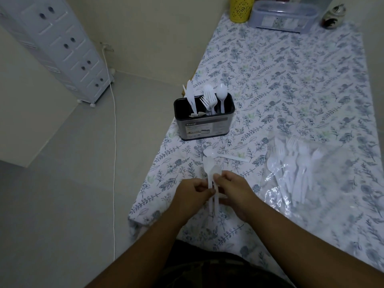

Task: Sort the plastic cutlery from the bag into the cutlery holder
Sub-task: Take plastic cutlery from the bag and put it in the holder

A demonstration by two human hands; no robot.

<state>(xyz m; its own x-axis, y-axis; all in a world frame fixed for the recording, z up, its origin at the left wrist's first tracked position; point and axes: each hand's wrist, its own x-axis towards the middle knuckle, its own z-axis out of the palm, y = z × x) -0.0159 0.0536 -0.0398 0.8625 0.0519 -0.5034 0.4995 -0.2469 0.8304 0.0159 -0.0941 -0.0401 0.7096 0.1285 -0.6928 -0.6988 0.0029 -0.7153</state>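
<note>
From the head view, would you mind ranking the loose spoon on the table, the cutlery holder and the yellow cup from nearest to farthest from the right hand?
Measured from the right hand, which grips spoons near the table's front edge:
1. Loose spoon, lying on the cloth just beyond the hand.
2. Cutlery holder, farther back, by the table's left edge.
3. Yellow cup, at the table's far end.
</note>
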